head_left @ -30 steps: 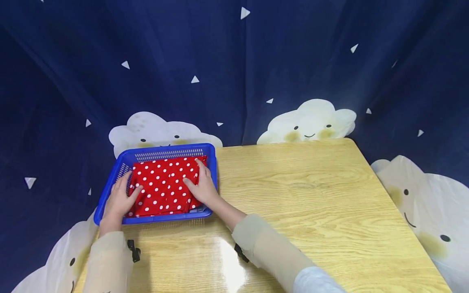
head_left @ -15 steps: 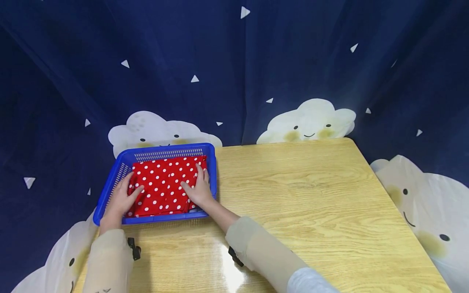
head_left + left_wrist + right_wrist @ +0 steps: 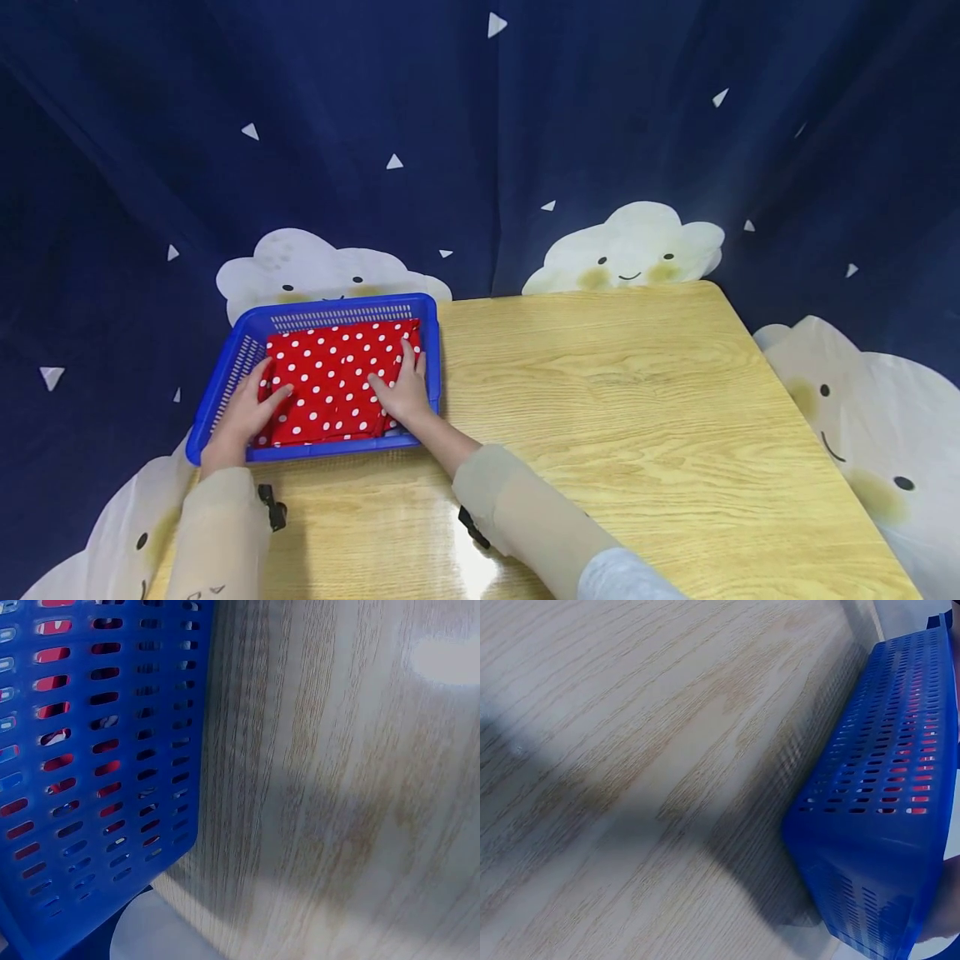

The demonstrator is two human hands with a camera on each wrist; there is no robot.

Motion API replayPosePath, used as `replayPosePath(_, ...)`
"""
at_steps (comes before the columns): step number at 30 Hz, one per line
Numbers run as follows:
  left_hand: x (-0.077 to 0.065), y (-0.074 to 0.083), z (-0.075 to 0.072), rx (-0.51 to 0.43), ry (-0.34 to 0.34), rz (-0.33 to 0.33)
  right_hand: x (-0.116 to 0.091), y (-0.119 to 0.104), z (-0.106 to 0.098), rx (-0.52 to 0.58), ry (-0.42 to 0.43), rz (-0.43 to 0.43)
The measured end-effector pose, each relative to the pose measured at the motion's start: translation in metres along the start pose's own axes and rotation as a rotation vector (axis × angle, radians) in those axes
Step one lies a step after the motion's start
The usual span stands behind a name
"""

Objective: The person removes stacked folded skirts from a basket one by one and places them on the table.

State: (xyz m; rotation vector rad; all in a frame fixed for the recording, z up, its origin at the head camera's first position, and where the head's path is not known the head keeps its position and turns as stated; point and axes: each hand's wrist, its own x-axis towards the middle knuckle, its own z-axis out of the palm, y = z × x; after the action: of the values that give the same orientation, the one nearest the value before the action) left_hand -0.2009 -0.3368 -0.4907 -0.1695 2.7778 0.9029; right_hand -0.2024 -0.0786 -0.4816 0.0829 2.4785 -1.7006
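Red, white-dotted folded cloth (image 3: pixel 330 383) lies inside the blue perforated plastic basket (image 3: pixel 330 452); your left hand (image 3: pixel 246 408) and right hand (image 3: pixel 407 396) flank it, each grip spread apart, presumably to steady both sides

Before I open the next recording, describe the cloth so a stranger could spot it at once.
On the table, far left, stands a blue basket. Inside, between the left hand and right hand, lies the cloth: white-dotted red, unlike the plain basket.
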Motion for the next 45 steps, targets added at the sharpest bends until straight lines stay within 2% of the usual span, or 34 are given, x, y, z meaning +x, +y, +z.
replayPosePath(6, 0.0041, -0.0035, 0.002, -0.044, -0.032, -0.008, 0.0018, 0.0024, 0.0022, -0.005, 0.002, 0.052)
replayPosePath(12, 0.0065, -0.0037, 0.0039, -0.069, -0.072, -0.032, 0.0014, 0.0029, 0.0012, -0.077, -0.055, 0.099)
replayPosePath(20, 0.009, -0.002, 0.0052, -0.112, -0.062, -0.037, 0.0013, 0.0028, 0.0003, -0.103, -0.101, 0.093)
replayPosePath(27, 0.0082, 0.0013, 0.0063, -0.149, -0.089, -0.092, 0.0016, 0.0056, 0.0009, -0.053, -0.117, 0.086)
replayPosePath(39, 0.007, 0.0027, 0.0067, -0.176, -0.127, -0.149, 0.0015, 0.0048, 0.0002, -0.022, -0.132, 0.087)
replayPosePath(45, 0.0065, 0.0038, 0.0077, -0.196, -0.091, -0.132, 0.0021, 0.0057, 0.0008, -0.038, -0.136, 0.066)
